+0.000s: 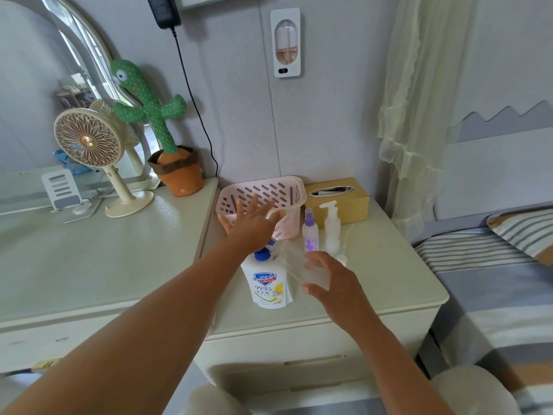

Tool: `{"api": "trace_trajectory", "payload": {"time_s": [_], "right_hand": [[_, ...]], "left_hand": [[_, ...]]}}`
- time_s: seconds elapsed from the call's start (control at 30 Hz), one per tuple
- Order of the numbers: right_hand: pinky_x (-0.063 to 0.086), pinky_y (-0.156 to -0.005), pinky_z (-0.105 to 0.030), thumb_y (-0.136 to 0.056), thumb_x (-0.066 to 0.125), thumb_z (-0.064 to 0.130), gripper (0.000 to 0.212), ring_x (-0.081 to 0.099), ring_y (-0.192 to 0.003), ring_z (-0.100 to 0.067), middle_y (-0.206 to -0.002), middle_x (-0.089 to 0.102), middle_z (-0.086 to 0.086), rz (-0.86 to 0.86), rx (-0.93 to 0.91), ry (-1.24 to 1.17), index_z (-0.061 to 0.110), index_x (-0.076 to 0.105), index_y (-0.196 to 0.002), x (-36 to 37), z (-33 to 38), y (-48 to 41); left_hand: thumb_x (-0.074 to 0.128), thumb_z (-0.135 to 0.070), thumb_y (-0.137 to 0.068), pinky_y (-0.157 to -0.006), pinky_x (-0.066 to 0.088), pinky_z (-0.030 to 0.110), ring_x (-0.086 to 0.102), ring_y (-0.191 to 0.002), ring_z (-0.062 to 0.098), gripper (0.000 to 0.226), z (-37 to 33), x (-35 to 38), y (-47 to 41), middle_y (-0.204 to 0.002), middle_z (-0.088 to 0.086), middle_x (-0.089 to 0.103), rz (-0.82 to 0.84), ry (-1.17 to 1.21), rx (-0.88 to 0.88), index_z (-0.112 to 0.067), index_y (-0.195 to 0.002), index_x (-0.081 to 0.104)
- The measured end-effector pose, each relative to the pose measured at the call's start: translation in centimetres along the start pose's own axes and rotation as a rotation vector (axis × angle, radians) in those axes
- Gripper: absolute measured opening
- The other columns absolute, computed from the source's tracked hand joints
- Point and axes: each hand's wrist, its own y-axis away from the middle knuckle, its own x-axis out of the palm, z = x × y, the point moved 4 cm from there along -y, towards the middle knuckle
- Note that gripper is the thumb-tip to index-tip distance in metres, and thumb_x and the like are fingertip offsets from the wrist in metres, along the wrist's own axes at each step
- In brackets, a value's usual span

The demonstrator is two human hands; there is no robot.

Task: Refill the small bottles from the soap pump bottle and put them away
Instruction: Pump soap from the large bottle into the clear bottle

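— What's the big furniture here?

— A pale dresser [89, 265] on the left, with a lower nightstand [374, 283] pushed right against its side. Everything that matters stands on the nightstand.

— And at the back of it?

— A pink slotted basket [287, 190], with a tan tissue box [353, 205] just beside it on the right, both against the wall.

— Where's the soap?

— The soap pump bottle [267, 286] stands upright near the front edge, in front of the basket: white body, blue pump head. The left hand [251, 226] is spread flat above that pump head, fingers straight and fanned, holding nothing (whether the palm actually touches the pump, I can't tell from here).

— The other hand?

— The right hand [332, 283] is just right of the soap bottle, thumb and fingers curled round a clear small bottle [299, 265]. It's tilted, its upper end towards the pump head, and too blurred for me to make out its top.

— Any more small ones?

— Two, upright between the basket and the right hand: a purple spray bottle [310, 235] and, touching or nearly touching it, a white pump bottle [332, 229].
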Motion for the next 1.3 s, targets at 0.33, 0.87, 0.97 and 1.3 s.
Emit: {"api": "trace_trajectory", "payload": {"time_s": [0.33,0.87,0.97,1.3], "right_hand": [[0.034,-0.085,-0.009,-0.083,0.068,0.020,0.051,0.050,-0.116,-0.005,-0.127,0.055,0.014,0.005,-0.006,0.004,0.028,0.047,-0.129,0.0,0.2,0.0],[0.033,-0.090,-0.014,-0.083,0.067,0.018,0.053,0.049,-0.117,-0.006,-0.128,0.054,0.014,0.002,-0.002,0.018,0.026,0.047,-0.131,0.2,0.3,0.1],[0.034,-0.091,-0.015,-0.083,0.068,0.019,0.052,0.049,-0.116,-0.005,-0.128,0.054,0.014,-0.011,-0.010,0.023,0.027,0.047,-0.130,-0.1,0.4,0.0],[0.034,-0.091,-0.016,-0.084,0.067,0.019,0.051,0.048,-0.114,-0.005,-0.128,0.054,0.013,0.000,0.007,0.036,0.026,0.046,-0.130,0.4,0.2,0.1]], "left_hand": [[0.015,-0.059,-0.097,-0.106,-0.014,0.068,-0.016,-0.145,0.029,0.055,0.1,-0.1,-0.3,-0.159,-0.003,-0.009,-0.001,-0.004,-0.012,-0.040,-0.149,0.015],[0.018,-0.054,-0.099,-0.106,-0.011,0.069,-0.016,-0.145,0.029,0.051,0.1,0.0,-0.1,-0.160,-0.002,-0.008,-0.020,-0.060,0.008,-0.042,-0.148,0.015],[0.014,-0.062,-0.096,-0.106,-0.014,0.068,-0.016,-0.145,0.028,0.056,0.2,-0.1,-0.6,-0.159,-0.004,-0.010,-0.040,-0.044,-0.004,-0.042,-0.149,0.014],[0.015,-0.060,-0.096,-0.107,-0.014,0.067,-0.017,-0.144,0.029,0.056,0.4,0.6,-0.1,-0.159,-0.004,-0.009,0.000,-0.030,-0.034,-0.041,-0.149,0.011]]}}
